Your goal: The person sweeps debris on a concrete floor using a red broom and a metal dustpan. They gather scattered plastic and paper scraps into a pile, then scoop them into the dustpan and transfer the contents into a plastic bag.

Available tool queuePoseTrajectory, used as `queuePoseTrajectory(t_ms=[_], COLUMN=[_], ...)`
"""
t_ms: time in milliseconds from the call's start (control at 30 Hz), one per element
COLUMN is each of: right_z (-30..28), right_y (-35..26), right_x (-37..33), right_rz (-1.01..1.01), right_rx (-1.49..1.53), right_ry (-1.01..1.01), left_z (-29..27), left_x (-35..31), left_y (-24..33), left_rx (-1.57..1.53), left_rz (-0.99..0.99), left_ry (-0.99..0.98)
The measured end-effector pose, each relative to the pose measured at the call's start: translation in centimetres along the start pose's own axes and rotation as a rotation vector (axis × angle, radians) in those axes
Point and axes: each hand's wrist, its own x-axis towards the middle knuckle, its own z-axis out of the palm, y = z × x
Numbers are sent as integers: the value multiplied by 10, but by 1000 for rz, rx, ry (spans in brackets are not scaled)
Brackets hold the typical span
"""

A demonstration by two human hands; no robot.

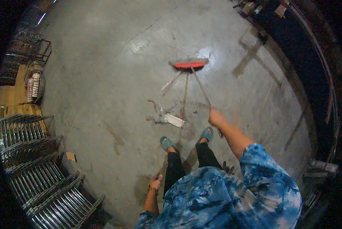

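Note:
My right hand is closed round the handle of a push broom, held out ahead of me. The broom's wide head, red on top with dark bristles, rests on the concrete floor, blurred at its ends. Between the broom and my feet lies a small heap of litter, with a crumpled white piece and thin strips. A long, pale clear strip lies just behind the head. My left hand hangs low beside my left leg, its fingers curled; what they hold, if anything, I cannot make out.
Stacked chrome metal racks line the left side, with cardboard and a striped bundle beyond. A small cardboard scrap lies by them. At right are a dark floor edge and pale tubes.

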Motion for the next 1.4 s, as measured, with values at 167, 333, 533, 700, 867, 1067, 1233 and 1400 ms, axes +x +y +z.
queuePoseTrajectory(t_ms=[167, 333, 533, 700, 867, 1067, 1233, 1400], right_z=[63, 79, 81, 52, 48, 76, 60, -4], right_y=[45, 63, 36, -15, -123, -174, -75, 34], right_x=[-154, -251, -370, -323, -192, -113, -107, -116], right_rz=[-61, 30, -27, -237, -428, -635, -613, -617], right_rx=[80, 146, -25, 37, -163, -386, -460, -658], right_ry=[-131, -132, 43, 76, 27, -70, -100, -169], left_z=[-24, -53, -100, -104, -76, 1, 74, 131], left_x=[43, 101, 91, 72, 13, -42, -89, -116], left_y=[7, -4, -25, -57, -100, -173, -191, -154], left_rx=[-58, -38, -80, -32, -182, -383, -514, -501], left_rz=[27, 199, 164, 169, 51, -14, -256, -219], left_ry=[-54, -57, -19, 56, 112, 252, 285, 325])
